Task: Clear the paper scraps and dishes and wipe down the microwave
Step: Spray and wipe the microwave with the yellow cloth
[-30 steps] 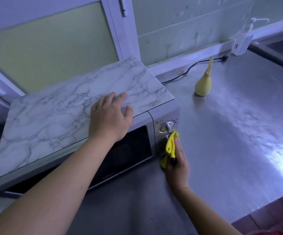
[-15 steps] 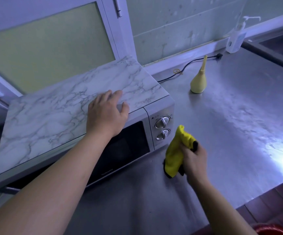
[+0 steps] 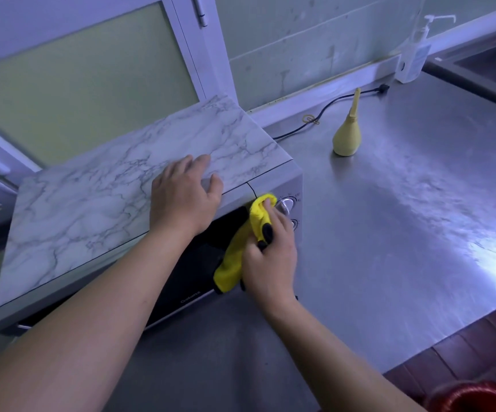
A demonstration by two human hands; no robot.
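R grip (image 3: 270,260) clutches cloth (image 3: 231,264), half-hides lwr knob (image 3: 294,223) | L grip (image 3: 184,197) flat on microwave (image 3: 92,209)

right hand (image 3: 270,260): back from over the bench (image 3: 389,233) to the microwave (image 3: 107,209) front
cloth (image 3: 235,263): now pressed beside the upper knob (image 3: 285,204)

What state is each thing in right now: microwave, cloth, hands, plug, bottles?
microwave: door shut, on the steel counter.
left hand: flat on the microwave top.
right hand: grips the yellow cloth.
yellow cloth: bunched, pressed on the microwave front beside the upper knob.
power plug: lying loose on the steel counter, not in a socket.
yellow bulb bottle: upright.
pump bottle: upright by the wall.
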